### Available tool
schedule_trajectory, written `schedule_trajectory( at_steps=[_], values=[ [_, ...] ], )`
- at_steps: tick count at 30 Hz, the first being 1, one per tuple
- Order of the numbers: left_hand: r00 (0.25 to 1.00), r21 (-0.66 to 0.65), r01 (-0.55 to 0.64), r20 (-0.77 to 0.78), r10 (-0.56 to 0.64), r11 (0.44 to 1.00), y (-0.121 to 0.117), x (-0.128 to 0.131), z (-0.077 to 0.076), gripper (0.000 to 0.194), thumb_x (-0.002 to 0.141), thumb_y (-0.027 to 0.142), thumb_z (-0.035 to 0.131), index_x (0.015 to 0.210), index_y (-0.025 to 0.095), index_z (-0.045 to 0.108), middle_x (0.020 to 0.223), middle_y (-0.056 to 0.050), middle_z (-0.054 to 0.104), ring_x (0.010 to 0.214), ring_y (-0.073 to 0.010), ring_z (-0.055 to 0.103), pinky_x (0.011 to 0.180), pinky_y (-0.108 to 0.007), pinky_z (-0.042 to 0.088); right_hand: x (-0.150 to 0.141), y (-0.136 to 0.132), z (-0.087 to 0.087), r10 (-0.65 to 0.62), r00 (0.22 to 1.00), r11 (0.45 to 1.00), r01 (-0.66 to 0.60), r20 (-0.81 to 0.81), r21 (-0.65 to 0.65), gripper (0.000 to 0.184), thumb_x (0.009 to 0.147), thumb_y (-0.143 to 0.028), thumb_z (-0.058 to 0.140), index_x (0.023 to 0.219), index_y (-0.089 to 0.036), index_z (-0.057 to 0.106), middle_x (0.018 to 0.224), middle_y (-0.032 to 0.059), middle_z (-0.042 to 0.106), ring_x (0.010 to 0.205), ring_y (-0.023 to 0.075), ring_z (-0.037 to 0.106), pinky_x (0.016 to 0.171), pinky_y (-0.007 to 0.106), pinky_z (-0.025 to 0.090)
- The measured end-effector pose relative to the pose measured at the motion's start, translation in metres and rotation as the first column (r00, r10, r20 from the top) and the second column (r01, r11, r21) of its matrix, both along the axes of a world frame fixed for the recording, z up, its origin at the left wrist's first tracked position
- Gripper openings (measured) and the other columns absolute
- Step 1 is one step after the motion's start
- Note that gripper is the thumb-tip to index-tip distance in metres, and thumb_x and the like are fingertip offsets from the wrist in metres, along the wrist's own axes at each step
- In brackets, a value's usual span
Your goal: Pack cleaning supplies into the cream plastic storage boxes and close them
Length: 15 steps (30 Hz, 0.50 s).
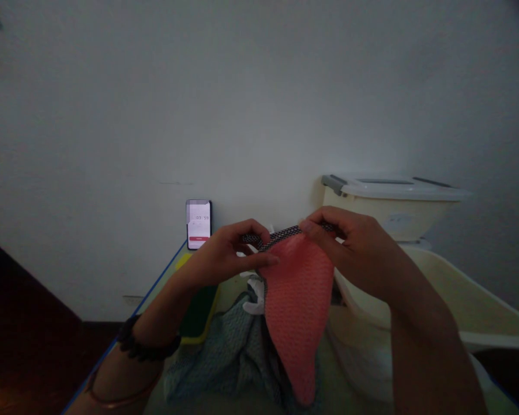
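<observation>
Above the table (233, 287), my left hand (225, 251) and right hand (357, 236) each pinch the pink cloth (300, 294) by its checked band (285, 233), and it hangs down from them. It is lifted, its band drawn out between my fingers, but neither folded nor laid down; below, a blue-green cloth (225, 349) lies crumpled.

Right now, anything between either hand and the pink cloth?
Nothing visible. The left hand and right hand are both directly on the pink cloth, at its checkered trim. The blue-green cloth lies lower, not between them.
</observation>
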State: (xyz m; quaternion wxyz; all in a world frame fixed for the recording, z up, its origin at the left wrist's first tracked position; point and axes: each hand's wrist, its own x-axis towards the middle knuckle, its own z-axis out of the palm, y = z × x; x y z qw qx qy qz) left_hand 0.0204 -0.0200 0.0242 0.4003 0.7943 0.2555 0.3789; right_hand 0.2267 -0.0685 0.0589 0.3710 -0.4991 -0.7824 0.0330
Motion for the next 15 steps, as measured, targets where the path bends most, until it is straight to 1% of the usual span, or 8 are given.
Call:
schedule_trajectory(
  at_steps=[2,4,7,10,12,13,15],
  values=[
    [0.998,0.047,-0.066,-0.007,0.066,0.997,0.002,0.0,-0.001,0.015,0.075,0.025,0.068,0.077,0.015,0.057,0.075,0.0,0.056,0.068,-0.0109,0.054,0.063,-0.022,0.048,0.0,0.001,0.0,0.018,1.0,1.0,-0.018,0.007,-0.012,0.025,0.088,-0.033,0.048,0.072,-0.018,0.06,0.066,0.0002,0.059,0.061,0.0123,0.051,0.056,0.024,0.036],
    [0.995,0.069,-0.1,0.022,0.099,0.993,0.003,-0.001,-0.001,0.013,0.077,0.025,0.065,0.076,0.015,0.056,0.073,0.0,0.055,0.066,-0.0102,0.052,0.061,-0.021,0.046,0.001,0.002,-0.001,0.035,0.999,0.998,-0.034,0.014,-0.056,0.024,0.087,-0.033,0.049,0.075,-0.018,0.062,0.069,0.0011,0.062,0.064,0.0134,0.054,0.058,0.025,0.037],
    [0.988,0.106,-0.116,0.112,0.104,0.988,0.003,-0.005,0.001,0.012,0.078,0.024,0.063,0.074,0.016,0.054,0.077,-0.001,0.057,0.07,-0.0112,0.054,0.063,-0.021,0.046,0.003,0.002,-0.001,0.081,0.996,0.985,-0.075,0.029,-0.155,0.024,0.086,-0.036,0.051,0.077,-0.019,0.064,0.07,0.0007,0.064,0.065,0.0138,0.055,0.058,0.025,0.038],
    [0.974,0.191,-0.149,0.195,0.111,0.97,0.002,-0.012,0.006,0.012,0.076,0.019,0.063,0.07,0.017,0.054,0.077,-0.002,0.059,0.074,-0.0119,0.055,0.067,-0.022,0.046,0.006,0.0,0.0,0.135,0.99,0.964,-0.122,0.038,-0.237,0.028,0.086,-0.041,0.05,0.078,-0.019,0.066,0.071,0.0005,0.065,0.065,0.0138,0.057,0.057,0.025,0.04],
    [0.966,0.249,-0.184,0.223,0.128,0.951,0.001,-0.017,0.009,0.011,0.074,0.016,0.065,0.069,0.017,0.055,0.075,-0.001,0.059,0.072,-0.0115,0.056,0.066,-0.022,0.047,0.006,-0.002,0.001,0.146,0.989,0.965,-0.136,0.029,-0.226,0.03,0.087,-0.042,0.049,0.078,-0.019,0.066,0.07,0.0002,0.065,0.064,0.0131,0.058,0.055,0.024,0.04],
    [0.964,0.274,-0.199,0.226,0.138,0.941,0.001,-0.019,0.011,0.011,0.072,0.014,0.066,0.068,0.017,0.056,0.074,0.0,0.059,0.071,-0.0113,0.056,0.065,-0.021,0.047,0.006,-0.003,0.001,0.143,0.99,0.972,-0.137,0.016,-0.191,0.03,0.087,-0.041,0.049,0.077,-0.019,0.066,0.07,0.0,0.065,0.064,0.0126,0.058,0.055,0.023,0.041],
    [0.962,0.308,-0.218,0.227,0.152,0.926,-0.001,-0.022,0.014,0.011,0.07,0.011,0.067,0.069,0.017,0.058,0.071,0.0,0.06,0.069,-0.0113,0.056,0.063,-0.022,0.047,0.004,-0.005,0.002,0.131,0.991,0.989,-0.133,-0.032,-0.063,0.027,0.087,-0.038,0.051,0.075,-0.019,0.066,0.07,-0.0003,0.066,0.064,0.0118,0.058,0.056,0.022,0.042]
  ],
)
